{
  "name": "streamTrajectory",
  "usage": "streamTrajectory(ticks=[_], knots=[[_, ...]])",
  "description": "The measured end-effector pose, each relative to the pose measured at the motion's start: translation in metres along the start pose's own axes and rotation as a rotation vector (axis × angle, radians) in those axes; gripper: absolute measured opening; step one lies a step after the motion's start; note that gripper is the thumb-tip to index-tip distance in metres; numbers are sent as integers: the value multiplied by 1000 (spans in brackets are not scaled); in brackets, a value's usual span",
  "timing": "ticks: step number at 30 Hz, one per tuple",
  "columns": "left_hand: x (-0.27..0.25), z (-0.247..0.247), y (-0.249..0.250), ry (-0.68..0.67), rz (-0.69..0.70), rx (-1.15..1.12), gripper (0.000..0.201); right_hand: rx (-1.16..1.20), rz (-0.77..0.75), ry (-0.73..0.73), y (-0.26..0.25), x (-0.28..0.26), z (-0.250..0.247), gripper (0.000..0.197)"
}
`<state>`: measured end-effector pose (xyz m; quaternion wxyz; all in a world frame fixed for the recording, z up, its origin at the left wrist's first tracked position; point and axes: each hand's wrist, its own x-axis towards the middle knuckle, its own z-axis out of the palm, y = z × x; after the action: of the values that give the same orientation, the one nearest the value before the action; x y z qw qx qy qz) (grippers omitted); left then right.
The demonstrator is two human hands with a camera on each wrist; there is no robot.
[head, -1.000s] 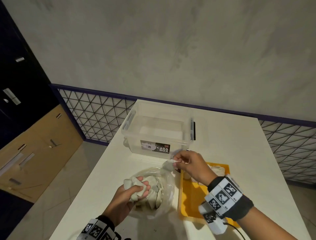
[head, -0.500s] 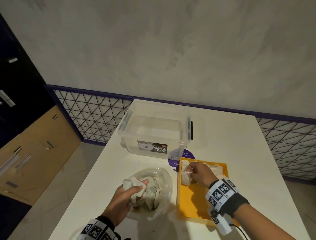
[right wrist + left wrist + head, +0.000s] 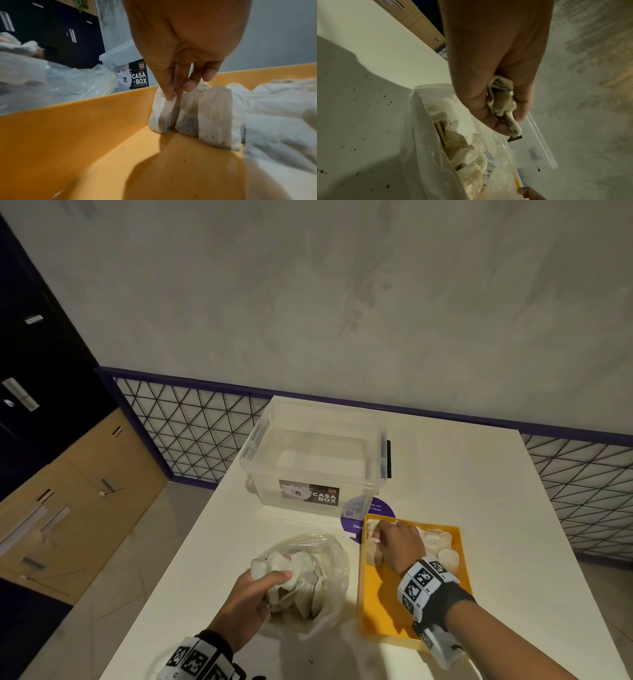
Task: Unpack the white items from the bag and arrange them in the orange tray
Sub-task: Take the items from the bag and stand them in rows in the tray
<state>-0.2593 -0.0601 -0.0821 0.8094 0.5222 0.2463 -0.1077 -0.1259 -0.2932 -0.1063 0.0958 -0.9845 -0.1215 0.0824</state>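
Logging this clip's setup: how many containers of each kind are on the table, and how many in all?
Clear plastic storage box: 1
Clear plastic bag of white pouches: 1
Orange tray: 1
Total: 3 containers

The white pouches cannot be counted; too many overlap or are hidden.

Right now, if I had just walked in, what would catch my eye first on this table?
Probably the bright orange plastic tray at the near right of the white table, where the right hand pinches one of the small white pouches standing in a row at its far end. Left of it, the left hand grips a bunch of pouches over a crumpled clear plastic bag. Behind stands a clear lidded storage box.
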Motion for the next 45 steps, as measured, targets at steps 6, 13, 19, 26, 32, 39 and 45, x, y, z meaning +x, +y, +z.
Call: streamTrajectory(ticks=[6, 13, 19, 26, 32, 39, 45], knots=[[-1, 3, 0, 1, 16, 18, 8, -16, 21, 2, 0, -4, -4, 31], [-4, 6, 3, -86, 77, 13, 23, 184, -229, 302, -29, -22, -29, 17], [-1, 11, 1, -119, 58, 76, 40, 313, -487, -81, -89, -34, -45, 25], [-4, 11, 3, -88, 61, 66, 33, 416, -455, -201, -112, -29, -37, 23], [-1, 6, 1, -31, 60, 24, 15, 639, -401, -239, -109, -27, -44, 19], [2, 5, 0, 19, 30, -47, 18, 772, -381, -196, -101, -20, -48, 8], [4, -1, -3, 100, 20, -114, 26, 877, -328, -183, -89, -17, -51, 25]])
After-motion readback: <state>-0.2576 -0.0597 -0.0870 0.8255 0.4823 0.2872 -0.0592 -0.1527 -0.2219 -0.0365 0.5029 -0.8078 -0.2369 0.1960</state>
